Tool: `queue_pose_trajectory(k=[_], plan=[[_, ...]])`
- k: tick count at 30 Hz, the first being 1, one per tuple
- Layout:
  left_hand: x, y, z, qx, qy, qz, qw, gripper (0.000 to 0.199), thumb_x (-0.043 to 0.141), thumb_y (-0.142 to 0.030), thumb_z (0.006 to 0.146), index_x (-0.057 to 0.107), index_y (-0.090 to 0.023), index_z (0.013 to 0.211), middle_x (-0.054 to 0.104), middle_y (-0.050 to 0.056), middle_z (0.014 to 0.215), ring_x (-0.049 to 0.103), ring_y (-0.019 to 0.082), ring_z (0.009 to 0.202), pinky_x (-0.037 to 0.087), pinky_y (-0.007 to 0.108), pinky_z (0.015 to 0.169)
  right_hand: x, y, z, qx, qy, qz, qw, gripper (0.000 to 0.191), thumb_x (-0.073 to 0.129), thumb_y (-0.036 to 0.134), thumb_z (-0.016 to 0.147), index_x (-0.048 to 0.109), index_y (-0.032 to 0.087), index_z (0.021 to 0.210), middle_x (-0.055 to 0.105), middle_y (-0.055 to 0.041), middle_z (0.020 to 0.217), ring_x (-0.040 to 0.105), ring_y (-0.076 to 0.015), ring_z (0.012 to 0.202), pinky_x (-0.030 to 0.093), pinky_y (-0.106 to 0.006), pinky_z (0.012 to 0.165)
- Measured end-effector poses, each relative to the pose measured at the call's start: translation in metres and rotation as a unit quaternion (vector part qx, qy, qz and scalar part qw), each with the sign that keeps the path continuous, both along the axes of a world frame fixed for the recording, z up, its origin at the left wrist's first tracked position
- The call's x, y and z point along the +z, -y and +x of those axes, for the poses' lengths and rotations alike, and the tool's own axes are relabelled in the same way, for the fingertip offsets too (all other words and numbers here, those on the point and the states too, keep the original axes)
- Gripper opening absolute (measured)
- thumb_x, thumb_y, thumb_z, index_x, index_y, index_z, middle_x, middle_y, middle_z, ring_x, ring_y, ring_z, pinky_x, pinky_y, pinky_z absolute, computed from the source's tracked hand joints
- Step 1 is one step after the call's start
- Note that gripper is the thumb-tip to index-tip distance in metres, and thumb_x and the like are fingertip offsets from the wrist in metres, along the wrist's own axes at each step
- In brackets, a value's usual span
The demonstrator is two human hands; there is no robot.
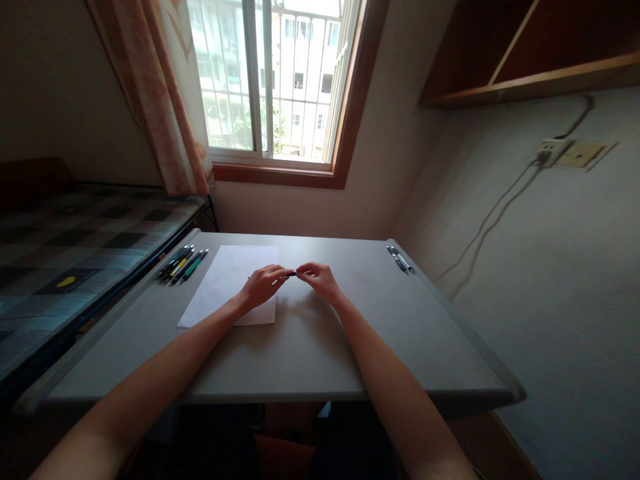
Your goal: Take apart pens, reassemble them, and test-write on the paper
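Note:
My left hand is closed on a thin dark pen, above the right part of a white paper sheet. One end of the pen points right and meets the fingertips of my right hand, which are pinched on that end. A small dark tip shows at the left of my left hand. Both hands are over the middle of the grey table. Whether the pen is in one piece or has a separate cap is too small to tell.
Several pens lie in a group at the table's back left. A few more pens lie near the right edge. A bed stands at the left, a window is behind, and a cable hangs on the right wall.

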State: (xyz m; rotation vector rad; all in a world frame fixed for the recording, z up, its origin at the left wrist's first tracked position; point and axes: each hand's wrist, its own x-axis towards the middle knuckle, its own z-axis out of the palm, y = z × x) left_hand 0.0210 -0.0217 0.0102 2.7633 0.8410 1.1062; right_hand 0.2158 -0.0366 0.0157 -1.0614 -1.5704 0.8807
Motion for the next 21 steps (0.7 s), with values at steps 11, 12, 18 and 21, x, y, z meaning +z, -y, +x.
queue_pose_trajectory(k=[11, 12, 18, 21], plan=[[-0.0001, 0.0006, 0.0003, -0.008, 0.002, 0.004, 1.000, 0.026, 0.046, -0.024, 0.089, 0.060, -0.022, 0.111, 0.065, 0.005, 0.090, 0.059, 0.013, 0.079, 0.047, 0.026, 0.071, 0.0003, 0.0011, 0.0001, 0.018, -0.001, 0.007, 1.000, 0.023, 0.067, 0.038, 0.067, 0.068, 0.015, 0.071, 0.067, -0.0042, 0.064, 0.059, -0.0131, 0.059, 0.047, -0.027, 0.059], [0.0000, 0.0007, 0.0003, -0.007, 0.002, 0.004, 1.000, 0.026, 0.046, -0.024, 0.089, 0.060, -0.022, 0.111, 0.065, 0.005, 0.090, 0.059, 0.013, 0.079, 0.047, 0.026, 0.071, 0.0003, 0.0009, 0.0004, 0.012, 0.000, 0.008, 1.000, 0.022, 0.068, 0.037, 0.066, 0.068, 0.015, 0.071, 0.067, -0.0042, 0.065, 0.059, -0.0133, 0.059, 0.047, -0.027, 0.059], [-0.0003, -0.0003, -0.0003, 0.001, 0.007, 0.001, 1.000, 0.027, 0.045, -0.025, 0.090, 0.060, -0.023, 0.112, 0.065, 0.005, 0.090, 0.059, 0.013, 0.079, 0.047, 0.026, 0.071, -0.0025, -0.0013, 0.0017, -0.008, 0.005, 0.012, 1.000, 0.020, 0.068, 0.033, 0.065, 0.068, 0.016, 0.075, 0.068, -0.0043, 0.072, 0.061, -0.0138, 0.062, 0.048, -0.026, 0.058], [-0.0007, -0.0006, -0.0005, 0.002, 0.008, 0.001, 1.000, 0.027, 0.045, -0.025, 0.090, 0.059, -0.024, 0.113, 0.065, 0.005, 0.090, 0.059, 0.013, 0.079, 0.047, 0.026, 0.071, -0.0026, -0.0015, 0.0020, -0.014, 0.004, 0.009, 1.000, 0.020, 0.068, 0.032, 0.064, 0.068, 0.017, 0.078, 0.069, -0.0046, 0.074, 0.062, -0.0140, 0.064, 0.048, -0.026, 0.059]])
